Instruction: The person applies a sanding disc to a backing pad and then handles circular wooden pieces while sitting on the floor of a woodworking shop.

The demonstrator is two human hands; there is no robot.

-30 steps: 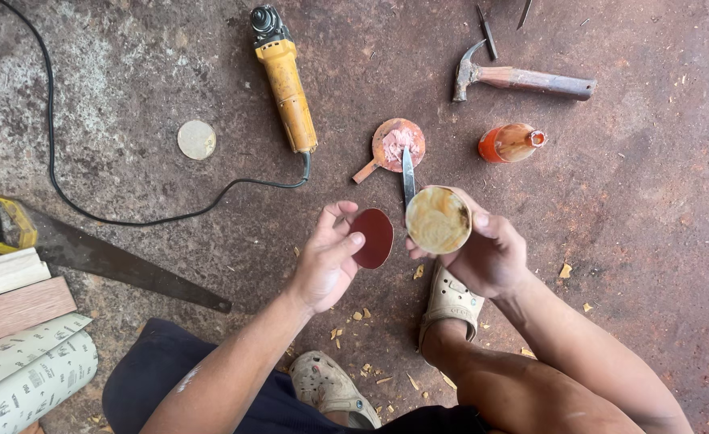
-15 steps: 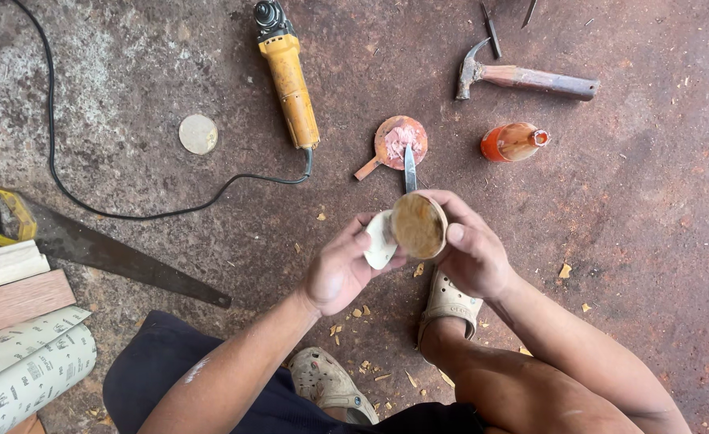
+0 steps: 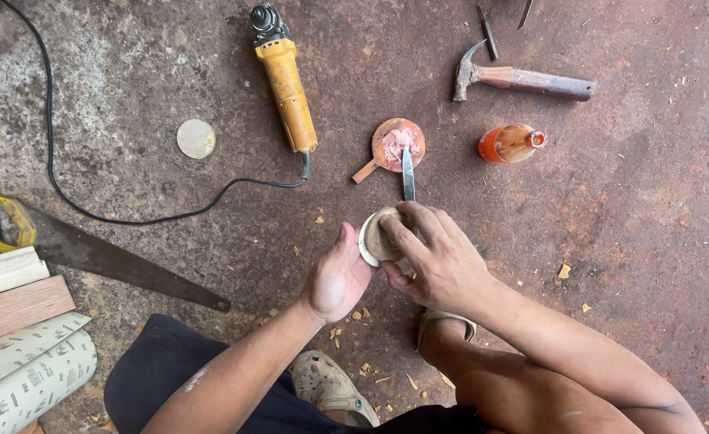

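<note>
- The round tin [image 3: 380, 239], at frame centre, now has its pale lid [image 3: 364, 241] against it; a second ago the lid was apart.
- The left hand [image 3: 340, 277] presses the lid on; the right hand [image 3: 435, 257] grips the tin.
- A knife [image 3: 408, 173] lies just above, on the floor [image 3: 611, 241].

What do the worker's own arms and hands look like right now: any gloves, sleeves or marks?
Both arms are bare from the hands up, with no sleeves in view. The left hand and the right hand wear no gloves, rings or watch. A pale smear marks the left forearm. Lower down, dark shorts and beige perforated clogs show.
</note>
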